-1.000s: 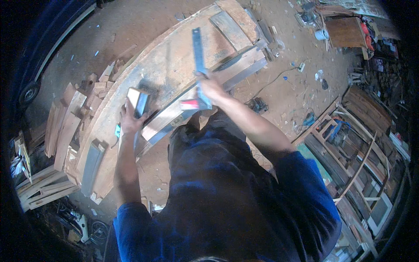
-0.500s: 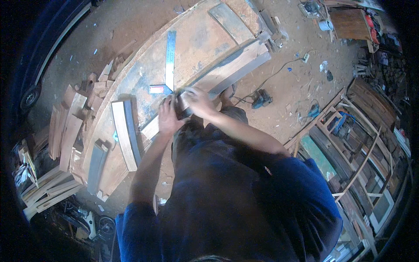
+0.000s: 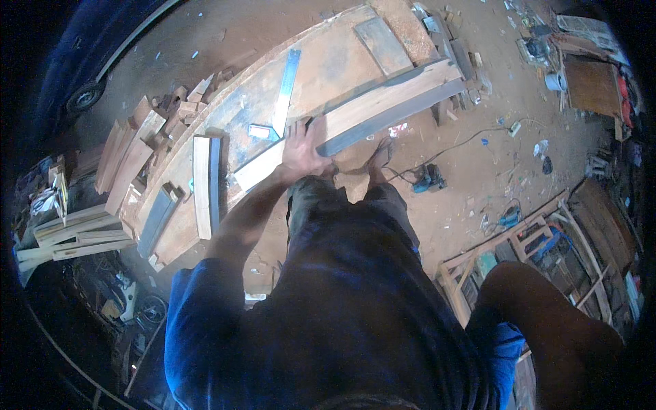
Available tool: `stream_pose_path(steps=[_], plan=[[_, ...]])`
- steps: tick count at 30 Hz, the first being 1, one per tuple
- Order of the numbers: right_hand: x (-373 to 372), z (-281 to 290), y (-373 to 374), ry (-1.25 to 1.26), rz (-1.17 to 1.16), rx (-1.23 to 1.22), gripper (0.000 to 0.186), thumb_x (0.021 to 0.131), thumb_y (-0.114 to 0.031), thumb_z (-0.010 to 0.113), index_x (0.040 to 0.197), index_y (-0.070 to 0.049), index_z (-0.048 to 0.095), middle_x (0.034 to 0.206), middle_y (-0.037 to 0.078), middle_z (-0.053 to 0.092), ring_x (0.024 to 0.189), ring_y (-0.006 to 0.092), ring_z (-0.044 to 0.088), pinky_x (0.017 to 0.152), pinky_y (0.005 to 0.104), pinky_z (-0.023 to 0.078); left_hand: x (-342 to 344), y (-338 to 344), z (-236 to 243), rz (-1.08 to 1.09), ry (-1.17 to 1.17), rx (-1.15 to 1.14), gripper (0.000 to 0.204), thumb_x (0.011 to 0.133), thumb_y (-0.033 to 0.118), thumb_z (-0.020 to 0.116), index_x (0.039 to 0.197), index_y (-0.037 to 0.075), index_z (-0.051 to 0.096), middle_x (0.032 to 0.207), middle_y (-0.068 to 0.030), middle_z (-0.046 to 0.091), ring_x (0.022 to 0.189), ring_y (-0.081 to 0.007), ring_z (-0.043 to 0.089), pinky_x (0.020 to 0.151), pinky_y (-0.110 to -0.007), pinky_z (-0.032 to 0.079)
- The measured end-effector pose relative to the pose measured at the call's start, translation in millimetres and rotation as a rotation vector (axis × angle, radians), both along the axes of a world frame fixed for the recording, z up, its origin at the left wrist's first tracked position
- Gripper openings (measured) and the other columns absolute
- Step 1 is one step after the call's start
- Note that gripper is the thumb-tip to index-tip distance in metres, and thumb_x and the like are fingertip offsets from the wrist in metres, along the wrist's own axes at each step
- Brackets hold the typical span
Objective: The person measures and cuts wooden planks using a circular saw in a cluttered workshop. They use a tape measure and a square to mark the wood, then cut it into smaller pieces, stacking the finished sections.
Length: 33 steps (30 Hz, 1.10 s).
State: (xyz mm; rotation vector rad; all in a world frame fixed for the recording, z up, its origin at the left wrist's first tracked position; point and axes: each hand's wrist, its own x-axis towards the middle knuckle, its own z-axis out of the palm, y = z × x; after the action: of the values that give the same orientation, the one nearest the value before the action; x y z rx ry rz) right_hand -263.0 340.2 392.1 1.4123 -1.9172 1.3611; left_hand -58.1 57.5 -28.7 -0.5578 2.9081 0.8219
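Note:
My left hand [image 3: 304,152] lies across a long wooden beam [image 3: 383,106], its fingers stretched out and spread over the pale face. The beam's near side is dark grey, and it runs slantwise along the near edge of a large worktable [image 3: 239,113]. Just beyond my fingertips a try square [image 3: 285,89] rests on the table, its long metal blade pointing away from me. My right arm [image 3: 547,328] is bent up at the lower right, and its hand is out of the picture.
Two shorter beams [image 3: 206,181] [image 3: 158,217] lie at the table's left end. A flat board [image 3: 383,46] rests at its far end. Offcuts [image 3: 140,147] are heaped on the left. A corded power tool [image 3: 428,179] sits on the floor; wooden frames [image 3: 547,246] stand at right.
My right hand has left the beam and gone out of view, its arm swinging to the lower right. My left hand stays on the beam. The whole view has shifted.

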Motion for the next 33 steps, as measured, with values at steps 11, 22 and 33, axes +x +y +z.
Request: stream_pose_path(steps=[11, 22, 33], plan=[[-82, -28, 33, 0.146, -0.007, -0.186, 0.018, 0.091, -0.013, 0.077, 0.105, -0.003, 0.072, 0.097, 0.007, 0.073, 0.086, 0.0166, 0.067, 0.076, 0.0293, 0.052, -110, 42, -31, 0.05, -0.131, -0.158, 0.124, 0.058, 0.057, 0.088, 0.157, 0.006, 0.032, 0.134, -0.026, 0.046, 0.127, -0.044, 0.044, 0.112, -0.054, 0.034], [-146, -406, -9, -1.027, -0.082, 0.426, 0.013, 0.094, -0.012, 0.076, 0.098, -0.001, 0.07, 0.096, 0.004, 0.071, 0.088, 0.01, 0.063, 0.08, 0.0261, 0.051, -110, 42, -36, 0.071, -0.208, -0.151, 0.125, 0.061, 0.057, 0.086, 0.162, 0.016, 0.025, 0.141, -0.0222, 0.045, 0.13, -0.0411, 0.044, 0.115, -0.052, 0.033], [-146, -430, -63, -0.927, 0.085, 0.537, 0.02, 0.095, -0.013, 0.072, 0.109, 0.0, 0.074, 0.099, 0.007, 0.075, 0.092, 0.0118, 0.067, 0.084, 0.0276, 0.054, -108, 43, -37, 0.103, -0.207, -0.133, 0.125, 0.06, 0.058, 0.086, 0.162, 0.02, 0.023, 0.147, -0.0206, 0.042, 0.136, -0.0422, 0.041, 0.118, -0.055, 0.03]])
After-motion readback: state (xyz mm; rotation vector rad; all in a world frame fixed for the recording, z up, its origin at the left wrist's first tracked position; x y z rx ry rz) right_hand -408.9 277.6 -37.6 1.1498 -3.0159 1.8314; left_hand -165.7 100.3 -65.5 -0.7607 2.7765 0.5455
